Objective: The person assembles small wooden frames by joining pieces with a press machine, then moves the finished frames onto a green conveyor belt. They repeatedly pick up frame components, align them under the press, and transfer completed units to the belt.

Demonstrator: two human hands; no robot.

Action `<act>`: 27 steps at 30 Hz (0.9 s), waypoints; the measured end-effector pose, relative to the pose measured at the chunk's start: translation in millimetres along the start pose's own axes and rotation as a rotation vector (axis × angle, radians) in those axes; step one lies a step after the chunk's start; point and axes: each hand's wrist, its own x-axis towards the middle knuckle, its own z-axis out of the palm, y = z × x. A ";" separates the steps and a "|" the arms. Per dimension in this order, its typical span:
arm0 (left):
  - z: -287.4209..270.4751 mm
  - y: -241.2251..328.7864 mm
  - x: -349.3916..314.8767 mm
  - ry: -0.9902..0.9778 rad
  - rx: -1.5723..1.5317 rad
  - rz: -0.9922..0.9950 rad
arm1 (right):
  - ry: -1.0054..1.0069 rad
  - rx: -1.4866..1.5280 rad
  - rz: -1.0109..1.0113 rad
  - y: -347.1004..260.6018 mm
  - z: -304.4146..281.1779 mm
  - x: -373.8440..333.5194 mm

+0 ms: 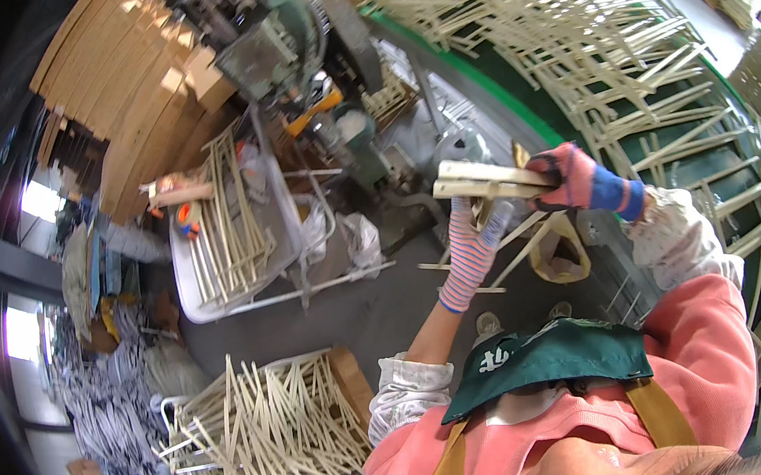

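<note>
In front of me is a small bundle of cream-coloured, flat strips [491, 176], held roughly level. My right hand [571, 180], in a pink, blue and dark knitted glove, is closed round its right end. My left hand [471, 251], in a striped pink and grey glove, reaches up under the left part of the bundle and is closed on it. The strips hide most of the left fingertips. Something clear and shiny [498, 222] shows beside the left hand; I cannot make out what it is.
A green-edged conveyor [516, 109] heaped with loose strips runs along the right. A machine [284, 51] stands ahead, a white tray table [191, 292] with strips and tape left of it. A bin of strips [271, 428] stands lower left, an open bag [562, 268] by the conveyor.
</note>
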 end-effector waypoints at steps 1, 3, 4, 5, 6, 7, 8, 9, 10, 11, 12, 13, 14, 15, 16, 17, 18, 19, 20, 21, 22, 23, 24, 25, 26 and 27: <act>-22.6 -1.7 -4.0 0.056 -0.049 -0.076 | -0.049 0.001 -0.067 1.2 20.9 17.5; -59.2 -4.9 -13.7 0.198 -0.084 -0.193 | -0.196 -0.066 -0.060 4.2 51.2 43.3; -72.6 -7.1 -17.8 0.241 -0.101 -0.209 | -0.225 -0.121 -0.031 5.7 64.4 53.9; -86.4 -8.2 -21.2 0.213 -0.056 -0.239 | -0.251 -0.166 -0.023 6.9 76.4 62.9; -96.4 -10.7 -23.4 0.225 -0.059 -0.253 | -0.266 -0.207 -0.037 8.4 86.3 70.0; -104.9 -13.5 -25.6 0.233 -0.064 -0.266 | -0.249 -0.247 -0.106 10.3 95.2 75.9; -111.5 -17.2 -26.3 0.239 -0.070 -0.277 | -0.246 -0.225 -0.070 12.4 104.3 80.4; -116.4 -21.3 -27.2 0.300 -0.006 -0.306 | -0.236 -0.198 -0.049 15.1 112.6 84.2; -121.4 -26.0 -26.1 0.343 -0.016 -0.332 | -0.238 -0.187 -0.020 18.8 120.6 87.0; -125.2 -31.0 -24.4 0.391 -0.026 -0.360 | -0.302 -0.063 0.078 23.0 128.7 90.4; -130.4 -35.3 -22.1 0.444 -0.037 -0.346 | -0.305 0.136 0.157 27.9 136.6 91.4; -133.8 -40.6 -18.0 0.508 -0.231 -0.333 | -0.322 0.311 0.274 32.8 146.4 94.5; -139.3 -44.9 -13.4 0.592 -0.265 -0.355 | -0.353 0.525 0.372 38.9 152.4 96.0; -144.4 -49.0 -8.2 0.650 -0.299 -0.319 | -0.291 0.454 0.301 43.6 166.3 105.7; -149.3 -52.3 -3.2 0.723 -0.339 -0.313 | -0.273 0.593 0.354 48.5 173.5 108.4; -155.3 -54.6 2.5 0.803 -0.225 -0.338 | -0.278 0.764 0.443 51.7 186.6 115.2; -161.9 -55.6 9.4 0.784 -0.111 -0.320 | -0.284 0.964 0.516 53.6 197.8 121.1; -168.1 -55.4 15.9 0.707 -0.015 -0.349 | -0.242 0.948 0.472 53.5 209.7 127.1; -174.0 -53.6 22.1 0.655 0.073 -0.420 | -0.241 0.960 0.446 51.6 222.0 132.0; -181.2 -50.2 30.3 0.655 0.101 -0.543 | -0.152 0.604 0.188 50.0 230.5 136.4; -184.5 -46.8 37.1 0.656 0.136 -0.460 | -0.140 0.261 0.053 49.4 237.7 139.9; -191.9 -38.3 43.0 0.578 0.355 -0.476 | -0.216 0.289 0.077 50.8 242.2 140.2; -198.2 -29.4 49.7 0.468 0.546 -0.467 | -0.324 0.317 0.200 57.3 245.3 144.2; -201.1 -16.8 50.0 0.465 0.608 -0.518 | -0.449 0.707 0.165 68.5 247.6 149.0; -202.5 -4.4 52.2 0.514 0.430 -0.577 | -0.449 0.857 0.049 83.5 248.2 151.1; -207.1 12.4 53.0 0.449 0.465 -0.540 | -0.397 0.834 0.175 105.7 247.5 155.5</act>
